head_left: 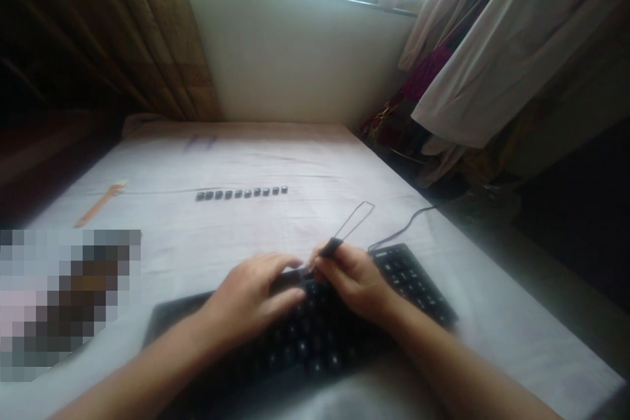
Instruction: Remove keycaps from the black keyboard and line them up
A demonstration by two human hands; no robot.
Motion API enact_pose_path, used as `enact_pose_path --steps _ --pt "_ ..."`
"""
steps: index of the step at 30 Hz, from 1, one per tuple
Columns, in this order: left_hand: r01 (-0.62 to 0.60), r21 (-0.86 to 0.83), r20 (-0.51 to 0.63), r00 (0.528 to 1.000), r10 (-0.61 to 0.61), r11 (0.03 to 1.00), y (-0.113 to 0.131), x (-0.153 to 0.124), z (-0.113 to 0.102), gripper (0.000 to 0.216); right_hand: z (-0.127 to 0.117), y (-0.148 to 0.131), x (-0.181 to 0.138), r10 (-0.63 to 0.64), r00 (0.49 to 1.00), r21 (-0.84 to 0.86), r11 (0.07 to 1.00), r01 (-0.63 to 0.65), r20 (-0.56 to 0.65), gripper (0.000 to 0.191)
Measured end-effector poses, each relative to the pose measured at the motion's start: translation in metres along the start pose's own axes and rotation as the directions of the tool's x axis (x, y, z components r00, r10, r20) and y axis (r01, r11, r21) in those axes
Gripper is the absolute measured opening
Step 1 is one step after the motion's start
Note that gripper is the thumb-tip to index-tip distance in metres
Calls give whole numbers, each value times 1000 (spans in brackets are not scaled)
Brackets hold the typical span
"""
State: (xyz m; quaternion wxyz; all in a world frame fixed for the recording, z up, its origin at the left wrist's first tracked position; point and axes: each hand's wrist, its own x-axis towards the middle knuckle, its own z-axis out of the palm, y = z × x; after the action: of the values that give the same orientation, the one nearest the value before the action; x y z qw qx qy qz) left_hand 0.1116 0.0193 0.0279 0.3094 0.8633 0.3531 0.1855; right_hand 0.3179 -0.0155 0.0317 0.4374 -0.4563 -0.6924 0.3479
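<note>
A black keyboard point(315, 344) lies across the front of the white-sheeted bed, slightly blurred. My right hand point(357, 279) is closed around the black handle of a keycap puller point(333, 246), whose thin wire loop sticks out forward above the sheet. The puller's near end is down by the keyboard's top row, partly hidden by my fingers. On the keyboard's upper left part rests my left hand point(251, 292), thumb and fingers apart, the fingertips close to the puller. Beyond the keyboard, several loose dark keycaps point(238, 194) stand in a neat row.
An orange brush-like tool point(101, 205) lies at the left on the sheet point(315, 157). A cable point(403, 226) runs from the keyboard over the right edge. Something pixelated covers the lower left. Curtains point(162, 33) and hanging clothes point(472, 65) flank the window wall.
</note>
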Motion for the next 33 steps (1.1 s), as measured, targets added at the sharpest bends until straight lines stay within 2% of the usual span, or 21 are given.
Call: enact_pose_path --steps 5,8,11,17,22,28,33 --pt "-20 -48 -57 998 17 999 2 -1 4 14 9 -4 -2 -34 999 30 999 33 6 17" --pt "-18 -84 -65 998 12 996 2 0 3 12 12 -3 -3 -46 999 41 998 46 -7 16" --pt "52 -152 -54 997 -60 987 1 2 1 13 12 -2 -2 -99 994 51 994 101 -42 12" --pt "221 -306 83 975 -205 926 1 6 -5 14 11 -2 0 -177 977 -15 984 176 -117 10" --pt "207 -235 53 978 -200 950 -1 5 -4 14 13 1 -1 -255 960 -72 966 248 -115 13" --pt "228 -289 68 974 -218 930 -2 6 -3 17 13 2 -2 -271 956 -101 960 261 -110 14" --pt "213 -303 35 977 -212 929 -3 6 -1 17 14 0 -1 -316 942 -119 946 302 -116 14"
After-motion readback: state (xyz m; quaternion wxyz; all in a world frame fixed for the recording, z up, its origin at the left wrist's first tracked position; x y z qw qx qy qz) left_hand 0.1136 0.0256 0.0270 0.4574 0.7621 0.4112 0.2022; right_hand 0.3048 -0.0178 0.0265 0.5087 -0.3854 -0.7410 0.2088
